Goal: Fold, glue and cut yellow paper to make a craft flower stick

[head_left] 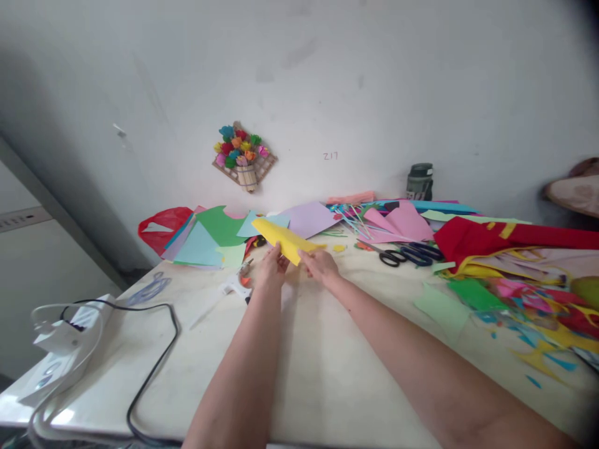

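A sheet of yellow paper (286, 240), folded or curled lengthwise, is held up over the far middle of the table. My left hand (275, 265) pinches its lower edge, thumb on top. My right hand (319, 263) grips the sheet a little further right, its fingers closed on the near corner. Just left of my left hand lies a white glue gun (236, 287) with a glue stick out of its back. A small yellow scrap (339, 248) rests to the right of my right hand.
Coloured sheets (199, 240) and a red bag (161, 227) lie back left. Scissors (393, 257), pink paper (397, 223) and a dark bottle (420, 182) stand or lie back right. Paper scraps (538, 324) cover the right side. A power strip (70, 349) with a black cable (161, 349) sits left.
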The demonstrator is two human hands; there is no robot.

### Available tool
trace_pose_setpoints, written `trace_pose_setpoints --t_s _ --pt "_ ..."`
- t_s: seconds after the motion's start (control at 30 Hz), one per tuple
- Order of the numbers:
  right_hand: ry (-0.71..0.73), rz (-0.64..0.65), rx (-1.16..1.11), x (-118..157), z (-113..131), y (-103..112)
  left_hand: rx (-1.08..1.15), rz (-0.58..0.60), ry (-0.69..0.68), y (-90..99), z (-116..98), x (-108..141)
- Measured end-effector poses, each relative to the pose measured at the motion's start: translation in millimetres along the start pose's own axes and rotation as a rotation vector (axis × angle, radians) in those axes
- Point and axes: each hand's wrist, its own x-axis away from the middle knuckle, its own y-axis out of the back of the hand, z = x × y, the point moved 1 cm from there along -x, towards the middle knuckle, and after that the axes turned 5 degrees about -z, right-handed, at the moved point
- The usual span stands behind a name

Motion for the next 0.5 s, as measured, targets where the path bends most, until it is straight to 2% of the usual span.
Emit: trace_pose_setpoints --t_s 0.07,0.13,0.2,0.37,0.43,0.5 --pt "-0.183 0.106 -0.28 0.5 -1.2 -4.6 0.029 0.006 0.015 -3.1 1.1 1.5" --pt "-0.291 0.188 -0.499 3.6 0.3 -8.6 0.024 0.032 0.027 -4.9 3.2 2.9" --pt "-0.298 0.211 -0.638 7.2 3.0 -11.1 -0.022 0.081 0.052 -5.9 6.8 4.6" --pt "-0.243 0.057 -0.746 11.5 3.3 -11.3 -0.142 0.214 0.063 -5.1 15.1 8.6" --pt "-0.234 0.04 -0.761 11.8 1.7 -11.0 -0.128 0.2 0.025 -3.5 14.2 8.4" --pt "-0.218 0.041 -0.772 12.0 0.3 -11.4 -0.102 0.136 0.001 -1.4 10.8 7.0"
